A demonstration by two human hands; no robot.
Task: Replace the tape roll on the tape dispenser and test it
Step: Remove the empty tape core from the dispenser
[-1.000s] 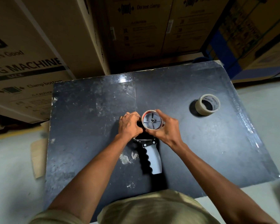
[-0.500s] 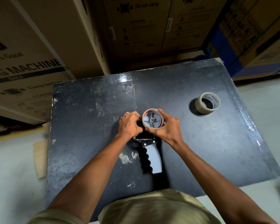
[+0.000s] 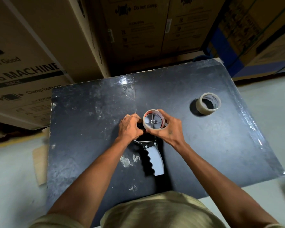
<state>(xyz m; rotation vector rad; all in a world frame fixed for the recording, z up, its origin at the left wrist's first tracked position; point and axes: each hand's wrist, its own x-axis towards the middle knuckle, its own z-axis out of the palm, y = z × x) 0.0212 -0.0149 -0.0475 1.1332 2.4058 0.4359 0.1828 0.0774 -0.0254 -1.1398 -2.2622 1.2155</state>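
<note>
Tape dispenser (image 3: 152,152) lies flat near the middle of the black board (image 3: 89,129), grey ribbed handle pointing back toward the person, head end under the hands. Tape roll on the dispenser (image 3: 153,120) sits around the grey spoked hub, open face up, reddish tint on the far rim. Right hand (image 3: 169,129) wraps it from the right: thumb along the near edge, fingers curled over the far side, gripping the roll. Left hand (image 3: 130,127) is pressed against the dispenser head just left of the roll, fingers curled and bunched on the black part there; a ring shows on one finger. What exactly those fingers pinch I cannot tell, the knuckles block it. Both hands hide the front of the dispenser, so the blade end is not visible. Metal bracket with screws shows between the wrists, above the handle. Spare tape roll (image 3: 208,103) stands well apart, up and to the right on the board, lying on its flat side with printed core facing up. White scuffs on the board left of the handle. Cardboard boxes (image 3: 39,46) stacked along the far and left edges, one printed "MACHINE", another "Do not clamp". Flat cardboard scrap (image 3: 39,163) on the floor left of the board.
</note>
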